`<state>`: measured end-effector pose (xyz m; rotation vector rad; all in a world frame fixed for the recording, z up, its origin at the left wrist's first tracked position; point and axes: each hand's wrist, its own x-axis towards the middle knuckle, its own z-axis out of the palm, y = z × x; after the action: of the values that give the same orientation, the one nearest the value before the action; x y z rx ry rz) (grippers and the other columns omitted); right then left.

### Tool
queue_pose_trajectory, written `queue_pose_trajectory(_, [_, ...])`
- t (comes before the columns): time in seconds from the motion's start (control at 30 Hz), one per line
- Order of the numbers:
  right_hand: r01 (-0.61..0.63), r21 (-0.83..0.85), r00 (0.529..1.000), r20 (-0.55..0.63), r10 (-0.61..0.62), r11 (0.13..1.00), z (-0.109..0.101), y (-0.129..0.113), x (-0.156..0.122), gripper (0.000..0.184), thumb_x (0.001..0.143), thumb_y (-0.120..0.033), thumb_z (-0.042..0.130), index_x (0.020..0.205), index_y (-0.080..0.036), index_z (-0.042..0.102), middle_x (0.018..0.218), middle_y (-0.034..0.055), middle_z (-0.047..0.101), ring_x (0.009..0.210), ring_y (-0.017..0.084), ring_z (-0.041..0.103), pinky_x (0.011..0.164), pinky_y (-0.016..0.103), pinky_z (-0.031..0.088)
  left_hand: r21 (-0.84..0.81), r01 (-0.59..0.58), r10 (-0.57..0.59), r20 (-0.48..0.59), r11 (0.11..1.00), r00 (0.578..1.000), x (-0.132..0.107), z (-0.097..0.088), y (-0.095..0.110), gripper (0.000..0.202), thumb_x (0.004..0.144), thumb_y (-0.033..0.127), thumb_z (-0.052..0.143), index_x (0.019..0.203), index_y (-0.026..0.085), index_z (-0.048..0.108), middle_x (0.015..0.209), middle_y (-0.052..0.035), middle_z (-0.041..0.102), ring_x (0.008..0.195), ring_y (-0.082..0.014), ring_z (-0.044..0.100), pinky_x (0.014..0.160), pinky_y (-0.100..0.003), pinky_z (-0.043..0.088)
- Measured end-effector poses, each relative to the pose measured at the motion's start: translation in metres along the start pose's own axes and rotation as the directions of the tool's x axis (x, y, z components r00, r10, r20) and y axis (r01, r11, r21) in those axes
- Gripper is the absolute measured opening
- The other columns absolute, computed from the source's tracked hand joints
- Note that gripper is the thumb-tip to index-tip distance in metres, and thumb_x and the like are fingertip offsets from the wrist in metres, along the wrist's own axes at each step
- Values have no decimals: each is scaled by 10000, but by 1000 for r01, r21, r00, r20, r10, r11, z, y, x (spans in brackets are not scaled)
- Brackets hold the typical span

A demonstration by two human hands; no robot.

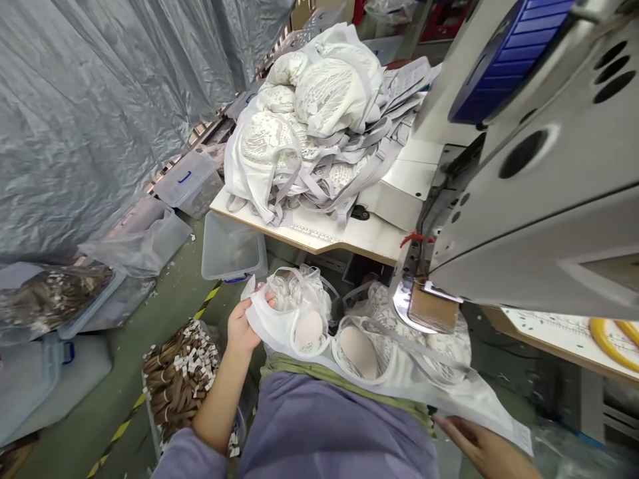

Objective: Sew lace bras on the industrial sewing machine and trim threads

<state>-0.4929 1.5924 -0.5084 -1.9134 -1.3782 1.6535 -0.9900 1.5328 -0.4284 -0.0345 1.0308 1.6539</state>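
A white lace bra (312, 336) with pale cup linings lies spread across my lap, over a green cloth (344, 384). My left hand (245, 327) is closed on the bra's left end, its fingertips curled over the fabric. My right hand (482, 447) is low at the right, beneath the other end of the band, which partly covers it. Its visible fingers are stretched out toward the left, and I see no grip on the cloth. More white lace bunches up behind the cups, near the lit needle area of a sewing machine (544, 219).
A heap of white bras (319, 106) with grey straps covers the sewing table (304, 234). An open clear bin (234, 247) stands below its edge. Bundles of brown strips with white tags (182, 379) fill a box at my left. Yellow handles (612, 342) lie on the right tabletop.
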Motion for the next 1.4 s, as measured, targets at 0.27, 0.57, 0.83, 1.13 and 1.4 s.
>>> queue_pose_trajectory(0.27, [425, -154, 891, 245, -383, 892, 59, -151, -37, 366, 893, -586, 562, 849, -245, 686, 841, 75, 712, 743, 231, 632, 582, 291, 457, -144, 301, -271, 198, 943, 942, -29, 67, -27, 368, 932, 247, 471, 1139, 91, 732, 1017, -139, 797, 907, -271, 775, 963, -427, 574])
queue_pose_trajectory(0.57, [812, 133, 536, 216, -816, 569, 109, -236, -36, 343, 1002, -333, 550, 1338, -263, 558, 1422, 114, 561, 1303, 259, 536, 1076, 443, 464, -100, 467, -439, 216, 878, 872, -48, 101, -36, 367, 942, 252, 455, 1056, 64, 748, 971, -161, 800, 868, -279, 782, 821, -375, 620])
queue_pose_trajectory(0.83, [789, 275, 455, 341, -823, 550, 107, -250, -22, 424, 971, -390, 623, 1373, -261, 587, 1413, 105, 588, 1327, 258, 535, 1136, 454, 416, 14, 567, -552, 248, 824, 796, -52, 110, -37, 292, 950, 271, 535, 1037, 83, 741, 902, -133, 805, 806, -251, 784, 793, -344, 612])
queue_pose_trajectory(1.13, [812, 268, 518, 78, -852, 519, 116, -236, -20, 167, 961, -327, 642, 890, -227, 755, 908, 49, 719, 904, 199, 673, 862, 352, 529, 146, 587, -604, 257, 796, 755, -51, 110, -51, 293, 938, 338, 600, 1035, 93, 727, 897, -135, 799, 857, -263, 774, 872, -370, 581])
queue_pose_trajectory(1.4, [489, 300, 872, -188, -452, 819, 114, -183, 1, 436, 1002, -572, 418, 950, -214, 661, 959, 88, 707, 925, 255, 663, 865, 409, 522, 87, 564, -562, 294, 821, 773, -55, 106, -40, 277, 967, 308, 556, 1051, 117, 739, 952, -177, 796, 821, -274, 781, 781, -361, 604])
